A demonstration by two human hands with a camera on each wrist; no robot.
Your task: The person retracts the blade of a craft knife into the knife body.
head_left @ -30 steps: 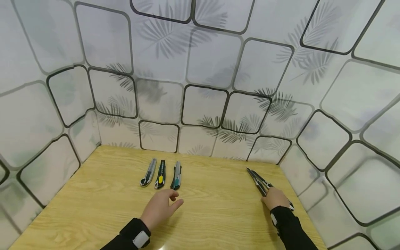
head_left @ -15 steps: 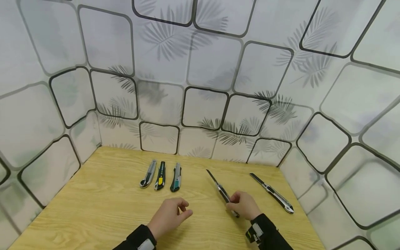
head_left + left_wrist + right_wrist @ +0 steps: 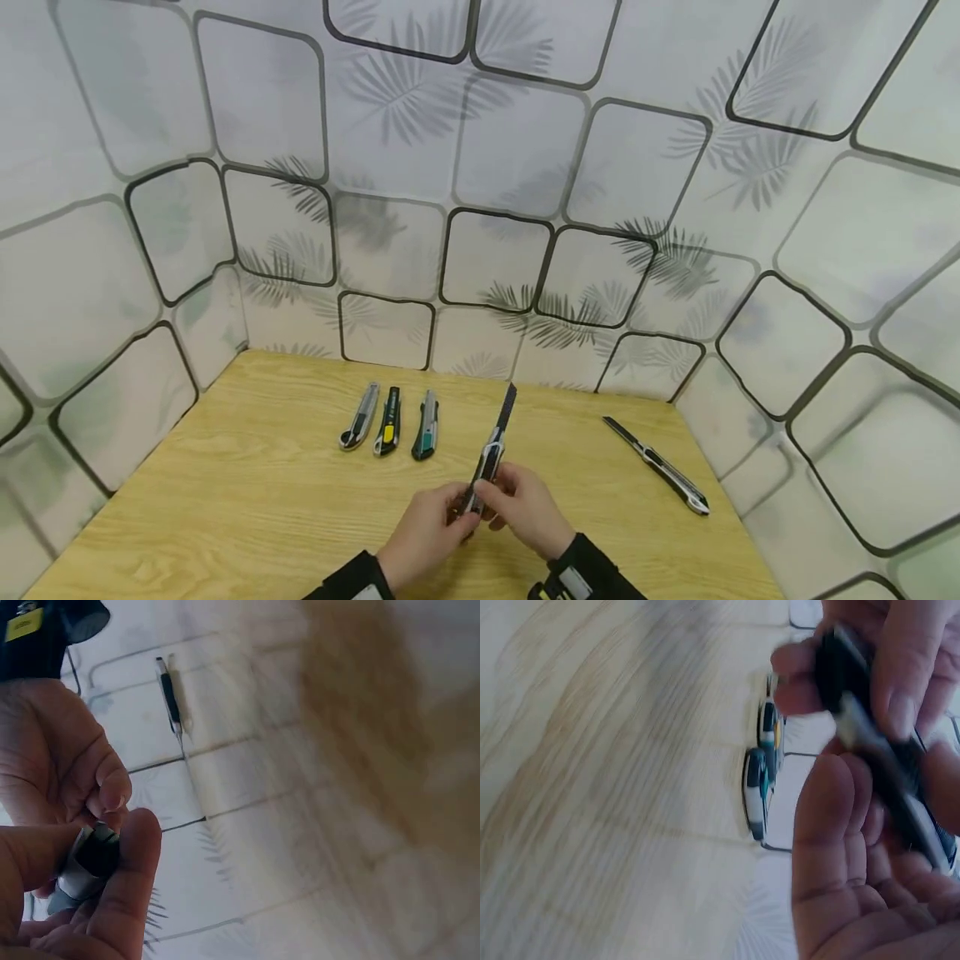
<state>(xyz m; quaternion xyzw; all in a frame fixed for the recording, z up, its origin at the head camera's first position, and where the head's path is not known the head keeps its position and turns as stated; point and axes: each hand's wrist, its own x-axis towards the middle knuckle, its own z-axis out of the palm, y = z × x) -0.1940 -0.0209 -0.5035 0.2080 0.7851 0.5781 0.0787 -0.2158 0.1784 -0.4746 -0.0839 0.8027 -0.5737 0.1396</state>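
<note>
Above the yellow wood-grain surface (image 3: 262, 458), I watch a slim silver-and-black utility knife (image 3: 491, 457) point its dark blade (image 3: 507, 407) far and slightly right, left grip (image 3: 426, 532) holding its near end, right grip (image 3: 531, 510) pinching from the right.

Left hand (image 3: 423, 532) and right hand (image 3: 532, 510) grip, close together

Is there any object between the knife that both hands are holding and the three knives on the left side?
Nothing visible. In the head view, only bare tabletop shows between the held knife and the teal-marked knife, which lies closest. The left hand grips the held knife's lower end.
</note>
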